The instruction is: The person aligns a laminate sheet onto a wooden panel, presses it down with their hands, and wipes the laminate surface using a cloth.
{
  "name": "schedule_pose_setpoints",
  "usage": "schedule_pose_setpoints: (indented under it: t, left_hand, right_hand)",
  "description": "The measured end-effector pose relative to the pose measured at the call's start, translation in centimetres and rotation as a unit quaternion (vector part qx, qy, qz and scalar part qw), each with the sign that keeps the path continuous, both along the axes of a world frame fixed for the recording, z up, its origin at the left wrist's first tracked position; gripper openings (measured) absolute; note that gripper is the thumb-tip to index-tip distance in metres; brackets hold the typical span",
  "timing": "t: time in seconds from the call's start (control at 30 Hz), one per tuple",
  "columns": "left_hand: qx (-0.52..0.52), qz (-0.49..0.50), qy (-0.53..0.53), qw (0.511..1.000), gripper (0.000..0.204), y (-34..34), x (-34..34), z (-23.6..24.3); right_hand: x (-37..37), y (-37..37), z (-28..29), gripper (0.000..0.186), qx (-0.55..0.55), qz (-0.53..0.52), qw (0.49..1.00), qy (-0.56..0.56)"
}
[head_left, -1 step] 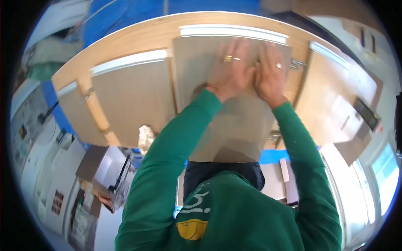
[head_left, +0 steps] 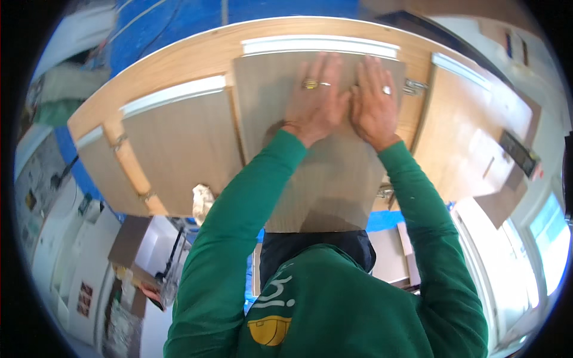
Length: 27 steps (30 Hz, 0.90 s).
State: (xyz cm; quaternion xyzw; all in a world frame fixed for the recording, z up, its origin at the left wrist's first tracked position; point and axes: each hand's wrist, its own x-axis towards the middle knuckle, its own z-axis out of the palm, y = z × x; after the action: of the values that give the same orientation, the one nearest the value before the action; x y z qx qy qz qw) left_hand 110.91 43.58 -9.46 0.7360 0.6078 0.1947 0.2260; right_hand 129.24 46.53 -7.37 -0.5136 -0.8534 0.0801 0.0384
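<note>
A grey-brown wood-grain cabinet door [head_left: 334, 191] lies in front of me, its near edge against my body. Along its far edge runs a white strip [head_left: 319, 45]. My left hand [head_left: 315, 101] rests flat on the upper part of this door, fingers stretched toward the strip. Beside it my right hand [head_left: 376, 104] lies flat too, fingers pointing away, the thumbs close together. Neither hand holds anything. A metal hinge [head_left: 414, 87] shows just right of the door's far end, and another hinge [head_left: 386, 191] by its near right side, partly hidden by my sleeve.
Left of the door lie another grey-brown door [head_left: 182, 137] and a narrower panel [head_left: 110, 170]. A crumpled whitish cloth or paper [head_left: 203, 201] sits near my left forearm. To the right are a light wood panel [head_left: 465, 131] and a dark handheld device [head_left: 518, 153]. Blue sheeting [head_left: 185, 24] lies beyond.
The view has shifted slightly, and the scene sits a little further left. Both hands stay flat at nearly the same place on the door.
</note>
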Motion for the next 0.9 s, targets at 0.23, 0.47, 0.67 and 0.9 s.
schedule_pose_setpoints:
  t: [0.23,0.47,0.67,0.9]
  left_hand:
    - [0.035,-0.001,0.092,0.995,0.065,0.0,1.0,0.6]
    - [0.074,0.005,0.116,0.990,0.060,0.0,1.3,0.1]
    - [0.068,-0.010,0.136,0.988,0.070,-0.3,1.0,-0.1]
    - [0.074,-0.013,0.164,0.984,0.065,-0.4,1.0,0.5]
  right_hand:
    - [0.0,-0.1,0.2,0.075,0.004,-0.099,0.994,0.052]
    - [0.2,0.2,-0.6,0.095,0.045,-0.172,0.983,0.044]
    - [1.2,-3.4,0.9,0.091,-0.027,-0.085,0.995,0.036]
    - [4.4,-24.3,0.8,0.097,-0.123,-0.032,0.988,-0.088]
